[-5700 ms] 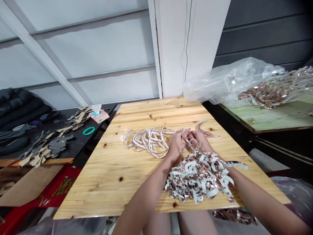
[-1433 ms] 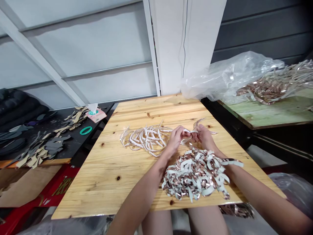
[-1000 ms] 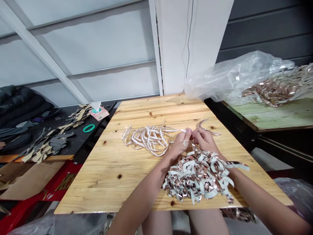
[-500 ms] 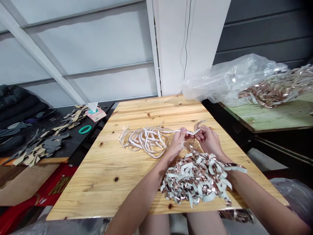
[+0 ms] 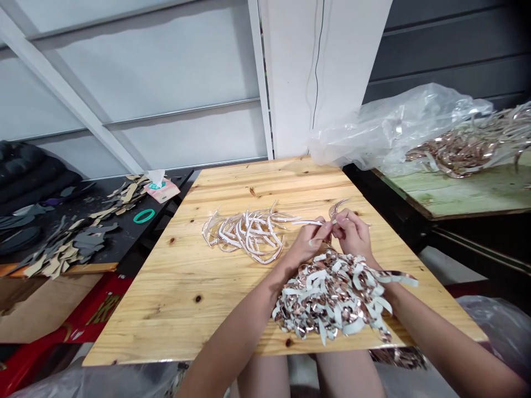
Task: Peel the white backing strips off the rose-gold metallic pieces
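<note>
Both hands meet just beyond a heap of curly white and rose-gold strips (image 5: pixel 332 296) at the table's near side. My left hand (image 5: pixel 312 237) is closed in a pinch on a narrow white strip (image 5: pixel 307 222), whose free end points left. Against its fingertips, my right hand (image 5: pixel 352 231) pinches the same strip. A few thin shiny strips (image 5: pixel 337 208) curve up behind the right fingers. To the left lies a loose tangle of long white-and-metallic strips (image 5: pixel 249 233). The fingers hide part of the held strip.
The wooden table (image 5: pixel 166 309) spans the middle. On the left, a black table (image 5: pixel 124 243) carries scraps, a green tape ring (image 5: pixel 144 216) and a tissue pack (image 5: pixel 162 190). At right, a clear plastic bag (image 5: pixel 373 135) and more metallic strips (image 5: pixel 460 149) lie on another board.
My hands have come together, the left moving right until its fingertips meet the right's. The strip between them has shortened, and its end has come clear of the tangle. The view has shifted slightly.
</note>
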A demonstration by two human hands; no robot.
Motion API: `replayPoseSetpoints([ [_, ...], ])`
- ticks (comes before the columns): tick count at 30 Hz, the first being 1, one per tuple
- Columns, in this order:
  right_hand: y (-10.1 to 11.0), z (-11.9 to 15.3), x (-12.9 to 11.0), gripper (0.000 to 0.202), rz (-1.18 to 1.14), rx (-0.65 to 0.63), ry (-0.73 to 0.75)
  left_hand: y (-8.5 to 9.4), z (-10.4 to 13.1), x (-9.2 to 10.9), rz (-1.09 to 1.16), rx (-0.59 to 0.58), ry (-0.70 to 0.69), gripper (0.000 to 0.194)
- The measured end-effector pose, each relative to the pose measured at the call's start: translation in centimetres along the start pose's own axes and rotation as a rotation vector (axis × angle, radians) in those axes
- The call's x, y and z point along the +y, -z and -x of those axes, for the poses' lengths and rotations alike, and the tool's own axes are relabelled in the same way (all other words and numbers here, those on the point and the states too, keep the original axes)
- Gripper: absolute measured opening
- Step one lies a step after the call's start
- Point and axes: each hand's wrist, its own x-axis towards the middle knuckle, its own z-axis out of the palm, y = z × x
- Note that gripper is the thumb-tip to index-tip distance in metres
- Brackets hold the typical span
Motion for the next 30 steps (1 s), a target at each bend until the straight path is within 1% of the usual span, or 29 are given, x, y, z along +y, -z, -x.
replayPoseSetpoints([
  [3, -0.4, -0.1, -0.5, 0.027, -0.082, 0.004, -0.053, -0.2, 0.0, 0.1, -0.002, 0.041, 0.051, 0.057],
  [6, -0.7, -0.5, -1.1, 0.029, -0.222, 0.076, -0.1, -0.5, 0.1, 0.3, -0.014, 0.054, 0.055, 0.055],
  [8, -0.8, -0.8, -1.4, 0.03, -0.306, 0.12, -0.121, -0.6, 0.0, 0.2, -0.038, 0.042, 0.05, 0.056],
  [12, -0.4, -1.3, -1.7, 0.033, -0.45, 0.131, -0.212, -0.4, -0.2, -0.1, -0.094, 0.015, 0.021, 0.054],
  [15, 0.1, -1.5, -1.9, 0.033, -0.506, 0.148, -0.284, -0.3, -0.3, -0.4, -0.127, -0.013, 0.022, 0.054],
  [18, 0.6, -1.8, -2.4, 0.034, -0.533, 0.168, -0.266, -0.2, -0.4, -0.7, -0.119, -0.005, -0.012, 0.055],
  [20, 1.0, -1.9, -2.9, 0.035, -0.559, 0.17, -0.216, -0.3, -0.6, -1.2, -0.081, 0.028, -0.012, 0.054],
  [22, 1.4, -2.0, -3.5, 0.032, -0.578, 0.18, -0.152, -0.3, -0.8, -1.7, -0.027, 0.078, 0.021, 0.052],
  [26, 2.2, -2.1, -3.9, 0.026, -0.57, 0.253, -0.065, -0.3, -1.2, -2.4, 0.086, 0.248, 0.062, 0.049],
  [28, 2.6, -2.1, -3.7, 0.025, -0.559, 0.295, -0.071, -0.2, -1.1, -2.3, 0.11, 0.312, 0.037, 0.046],
  [30, 2.9, -2.1, -3.2, 0.025, -0.548, 0.321, -0.128, 0.1, -1.0, -2.0, 0.125, 0.356, -0.013, 0.044],
])
